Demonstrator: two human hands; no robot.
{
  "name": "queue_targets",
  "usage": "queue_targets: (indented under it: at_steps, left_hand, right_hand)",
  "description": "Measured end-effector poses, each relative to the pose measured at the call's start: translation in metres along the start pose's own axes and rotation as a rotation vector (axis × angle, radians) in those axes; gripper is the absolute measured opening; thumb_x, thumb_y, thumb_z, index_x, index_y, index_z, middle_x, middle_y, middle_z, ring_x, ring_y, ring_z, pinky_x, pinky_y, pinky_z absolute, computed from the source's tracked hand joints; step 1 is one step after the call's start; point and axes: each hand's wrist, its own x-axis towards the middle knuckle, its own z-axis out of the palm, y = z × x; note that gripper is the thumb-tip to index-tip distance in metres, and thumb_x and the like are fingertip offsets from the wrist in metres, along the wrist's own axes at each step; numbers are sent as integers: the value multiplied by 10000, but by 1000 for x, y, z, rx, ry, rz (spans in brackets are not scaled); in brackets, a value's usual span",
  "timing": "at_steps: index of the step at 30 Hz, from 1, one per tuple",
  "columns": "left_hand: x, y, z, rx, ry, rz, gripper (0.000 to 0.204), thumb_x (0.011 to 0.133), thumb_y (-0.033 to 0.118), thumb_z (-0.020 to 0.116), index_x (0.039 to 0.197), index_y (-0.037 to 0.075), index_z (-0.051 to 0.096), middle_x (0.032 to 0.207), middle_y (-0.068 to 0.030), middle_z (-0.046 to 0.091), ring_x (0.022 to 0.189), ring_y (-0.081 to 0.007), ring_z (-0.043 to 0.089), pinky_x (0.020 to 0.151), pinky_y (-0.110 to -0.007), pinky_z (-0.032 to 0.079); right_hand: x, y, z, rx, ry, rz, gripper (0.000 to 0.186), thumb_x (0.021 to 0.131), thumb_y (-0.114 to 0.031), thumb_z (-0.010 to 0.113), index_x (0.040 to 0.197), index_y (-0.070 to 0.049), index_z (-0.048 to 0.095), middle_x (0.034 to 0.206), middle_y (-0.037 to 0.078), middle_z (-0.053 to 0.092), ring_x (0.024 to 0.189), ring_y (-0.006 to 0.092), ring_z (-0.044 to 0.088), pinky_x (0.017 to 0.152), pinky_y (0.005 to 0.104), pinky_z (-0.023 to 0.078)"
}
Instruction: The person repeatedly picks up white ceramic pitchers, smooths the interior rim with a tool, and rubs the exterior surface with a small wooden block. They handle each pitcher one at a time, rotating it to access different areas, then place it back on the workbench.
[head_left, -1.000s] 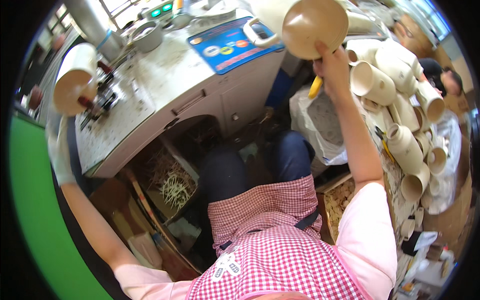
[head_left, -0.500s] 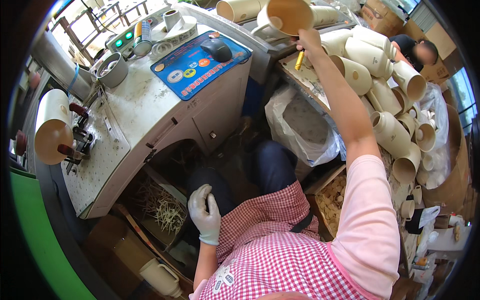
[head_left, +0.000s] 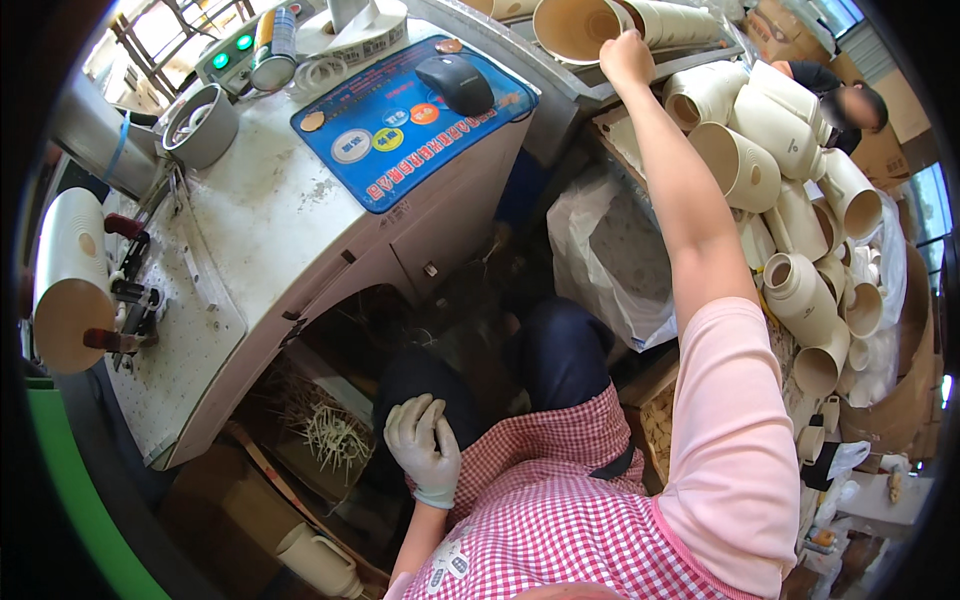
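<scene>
My right arm reaches far forward, and my bare right hand [head_left: 627, 60] is closed on the rim of a beige jug body [head_left: 577, 28]. This jug body lies on its side with its wide open end toward me, beside another pale jug [head_left: 675, 25] in a row at the far edge. My left hand [head_left: 422, 452], in a white glove, rests above my lap. Its fingers are loosely bent and nothing shows in them. At the left, another beige jug body [head_left: 75, 285] sits sideways at a clamp fixture [head_left: 130, 295] on the bench.
On the white bench [head_left: 270, 215] lie a blue mat [head_left: 375, 165], a mouse [head_left: 455, 83], a grey bowl [head_left: 203, 128] and a spray can [head_left: 273, 50]. Beige jugs [head_left: 770, 130] are heaped at the right, near another person [head_left: 830, 100]. A plastic-lined bin [head_left: 600, 265] stands between.
My right hand has lowered the jug body from a raised position onto the row at the far edge. The yellow stick by that hand no longer shows. My left hand has turned slightly.
</scene>
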Motion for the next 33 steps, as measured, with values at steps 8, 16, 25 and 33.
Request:
queue_targets:
  at_steps: [8,16,25,33]
  left_hand:
    - [4,-2,2,-8,-25,-18,157,862,43,687,1004,64,750,1081,-87,718,1054,-301,651,1000,-473,469]
    - [9,1,4,-7,-38,-21,130,844,38,692,960,74,741,1061,-78,717,1028,-285,652,973,-457,471]
    - [12,0,7,0,-40,-2,188,833,-1,697,999,81,728,1100,-75,686,1048,-292,632,953,-454,478]
    - [15,6,10,0,-31,19,171,824,-24,679,975,42,725,1052,-111,693,1000,-317,640,942,-463,478]
  right_hand:
    - [20,-16,-25,233,-234,-361,493,787,-271,853,1146,7,663,800,103,705,685,206,674,665,377,555]
    - [71,-22,20,169,-469,-597,271,774,-314,847,755,-50,783,664,93,732,546,176,656,564,362,538]
    - [12,-40,-54,259,-541,-497,332,919,-384,771,961,-56,782,742,90,738,670,174,685,627,374,557]
    - [-303,20,-155,1042,-1580,-39,328,1044,-353,660,925,-47,660,682,24,692,609,70,619,584,244,475]
